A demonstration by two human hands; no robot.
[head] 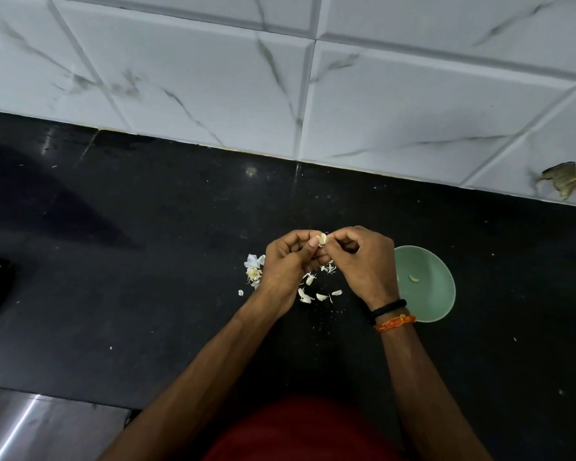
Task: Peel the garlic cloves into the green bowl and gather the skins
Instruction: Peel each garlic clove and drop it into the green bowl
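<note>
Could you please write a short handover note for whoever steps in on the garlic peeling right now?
Left hand and right hand: both pinch one garlic clove above the black counter, its skin partly on.
Green bowl: right of the hands, one peeled clove inside.
Skins: scattered on the counter below the hands; the stripped bulb core lies left of them.
Left: finish this clove, drop it in the bowl, gather the skins.

Green bowl [426, 281] left rim hidden behind right hand [363, 261]; garlic clove [322, 240] mostly covered.
</note>
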